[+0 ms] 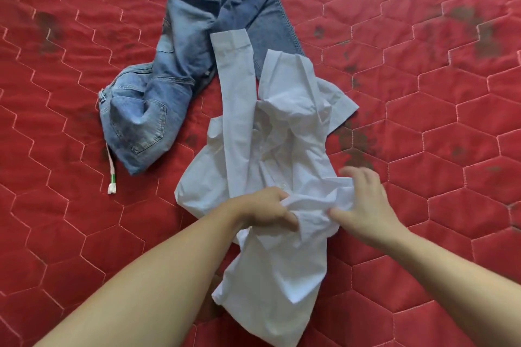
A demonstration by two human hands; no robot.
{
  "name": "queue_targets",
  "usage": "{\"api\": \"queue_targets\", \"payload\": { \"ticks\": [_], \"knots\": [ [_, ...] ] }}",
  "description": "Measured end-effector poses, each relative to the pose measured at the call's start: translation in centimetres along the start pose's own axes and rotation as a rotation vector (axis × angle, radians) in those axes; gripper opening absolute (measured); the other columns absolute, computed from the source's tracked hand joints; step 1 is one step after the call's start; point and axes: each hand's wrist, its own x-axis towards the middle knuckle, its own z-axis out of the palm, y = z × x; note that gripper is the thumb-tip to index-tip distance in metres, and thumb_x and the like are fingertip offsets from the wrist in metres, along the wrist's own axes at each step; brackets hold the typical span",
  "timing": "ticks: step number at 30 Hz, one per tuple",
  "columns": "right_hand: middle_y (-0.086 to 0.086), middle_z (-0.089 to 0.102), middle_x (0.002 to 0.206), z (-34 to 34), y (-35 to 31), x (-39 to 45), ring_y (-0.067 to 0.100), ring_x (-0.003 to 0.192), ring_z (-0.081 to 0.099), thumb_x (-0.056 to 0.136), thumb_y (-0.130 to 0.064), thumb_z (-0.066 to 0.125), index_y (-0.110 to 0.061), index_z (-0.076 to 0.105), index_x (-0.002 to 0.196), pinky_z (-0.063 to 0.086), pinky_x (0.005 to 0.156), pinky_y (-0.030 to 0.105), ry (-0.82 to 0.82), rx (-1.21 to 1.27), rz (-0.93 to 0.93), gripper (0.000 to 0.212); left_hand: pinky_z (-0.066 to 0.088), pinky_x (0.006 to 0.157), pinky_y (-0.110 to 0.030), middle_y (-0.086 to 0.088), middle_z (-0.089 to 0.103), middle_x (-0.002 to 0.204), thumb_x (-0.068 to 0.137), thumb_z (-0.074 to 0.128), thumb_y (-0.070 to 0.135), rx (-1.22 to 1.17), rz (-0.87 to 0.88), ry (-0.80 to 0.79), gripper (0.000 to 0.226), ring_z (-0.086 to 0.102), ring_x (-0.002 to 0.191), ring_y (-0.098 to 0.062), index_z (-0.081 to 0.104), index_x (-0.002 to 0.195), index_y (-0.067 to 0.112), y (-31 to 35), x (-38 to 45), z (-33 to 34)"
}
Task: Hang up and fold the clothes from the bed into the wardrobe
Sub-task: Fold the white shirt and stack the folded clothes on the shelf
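A crumpled white long-sleeved shirt (282, 132) lies in the middle of the red quilted bed (423, 121), one sleeve stretched away from me. My left hand (267, 208) pinches a bunched fold of the shirt near its lower middle. My right hand (363, 203) grips the same bunch from the right, thumb under the cloth and fingers spread above it. A pair of blue jeans (169, 79) lies crumpled to the upper left, partly under the shirt's sleeve.
A pinkish cord with a green and white tassel (111, 177) trails from the jeans' waist onto the bedspread. The red quilt with hexagon stitching fills the whole view. No wardrobe or hanger shows.
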Motion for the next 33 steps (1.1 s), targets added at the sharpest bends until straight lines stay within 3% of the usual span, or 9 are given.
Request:
{"api": "queue_targets", "payload": {
  "ticks": [2,5,10,14,18,23,26,30,33],
  "knots": [
    [-0.006,0.015,0.155,-0.1,0.7,0.4,0.022,0.144,0.016,0.068,-0.041,0.067,-0.039,0.029,0.145,0.026,0.109,0.045,-0.301,-0.327,-0.118,0.086,0.058,0.08,-0.034,-0.002,0.071,0.083,0.077,0.074,0.015,0.053,-0.044,-0.168,0.008,0.071,0.083,-0.024,0.071,0.085,0.014,0.8,-0.4,0.3],
    [-0.012,0.031,0.149,0.4,0.3,0.0,0.016,0.142,0.021,0.085,-0.04,0.053,-0.036,0.061,0.115,0.018,0.109,0.047,-0.566,-0.634,-0.365,0.032,0.058,0.08,-0.036,-0.001,0.07,0.086,0.077,0.075,0.023,0.257,-0.149,-0.246,0.016,0.071,0.089,-0.028,0.069,0.091,0.017,0.8,-0.6,0.7],
    [-0.005,0.055,0.089,1.1,-0.5,-1.0,0.019,0.078,0.053,0.076,-0.046,0.041,-0.01,0.048,0.058,0.043,0.066,0.04,-0.444,-0.307,-0.364,0.041,0.056,0.078,-0.03,0.001,0.068,0.108,0.078,0.072,0.051,0.145,-0.221,-0.176,0.041,0.068,0.095,-0.019,0.068,0.108,0.023,-2.1,-0.3,0.1],
    [-0.004,0.067,0.101,1.1,-2.9,-2.6,0.01,0.085,0.061,0.078,-0.039,0.052,-0.013,0.056,0.056,0.046,0.075,0.021,-0.363,0.088,-0.354,0.034,0.041,0.098,-0.035,-0.006,0.065,0.122,0.063,0.062,0.079,-0.541,-0.14,0.117,0.079,0.059,0.117,-0.023,0.063,0.122,0.026,-2.9,0.2,-0.4],
    [-0.009,0.067,0.1,1.1,-6.5,-5.5,-0.001,0.084,0.057,0.078,-0.016,0.063,-0.032,0.042,0.05,0.038,0.071,0.006,-0.318,0.15,-0.555,0.038,0.051,0.099,-0.045,-0.01,0.066,0.122,0.074,0.063,0.073,-0.421,-0.16,-0.057,0.074,0.068,0.106,-0.028,0.061,0.124,0.02,-1.3,0.1,0.2],
    [-0.002,0.051,0.052,-0.7,-6.5,-4.5,0.001,0.052,0.042,0.074,-0.021,0.057,-0.012,0.056,0.055,0.034,0.053,0.023,-0.074,0.65,-0.086,0.022,0.044,0.102,-0.031,0.002,0.061,0.132,0.075,0.052,0.081,-0.329,-0.194,-0.132,0.08,0.059,0.118,-0.015,0.061,0.129,0.023,0.6,-2.0,-0.1],
    [0.009,0.059,0.065,-3.3,-6.5,-3.2,0.018,0.059,0.054,0.079,-0.024,0.068,0.001,0.068,0.074,0.042,0.059,0.028,-0.027,1.085,0.33,0.026,0.047,0.097,-0.029,0.006,0.066,0.121,0.081,0.062,0.067,-0.288,-0.127,-0.22,0.061,0.062,0.11,-0.012,0.064,0.126,0.025,3.0,-4.4,-0.2],
    [0.02,0.066,0.084,-7.8,-7.8,-3.1,0.03,0.073,0.063,0.07,-0.027,0.08,-0.001,0.068,0.086,0.05,0.069,0.042,0.001,1.062,0.445,0.033,0.051,0.086,-0.038,-0.007,0.067,0.093,0.085,0.069,0.02,-0.149,0.023,-0.182,0.028,0.064,0.086,-0.023,0.067,0.11,0.007,9.1,-9.3,0.2],
    [0.019,0.073,0.076,-12.3,-9.6,-4.5,0.028,0.062,0.07,0.087,-0.03,0.07,0.003,0.066,0.093,0.057,0.056,0.03,-0.305,0.928,0.462,0.033,0.049,0.078,-0.038,-0.013,0.062,0.091,0.085,0.064,0.011,-0.042,0.119,-0.17,0.014,0.061,0.08,-0.024,0.064,0.098,0.005,13.6,-13.8,1.0]
  ]
}}
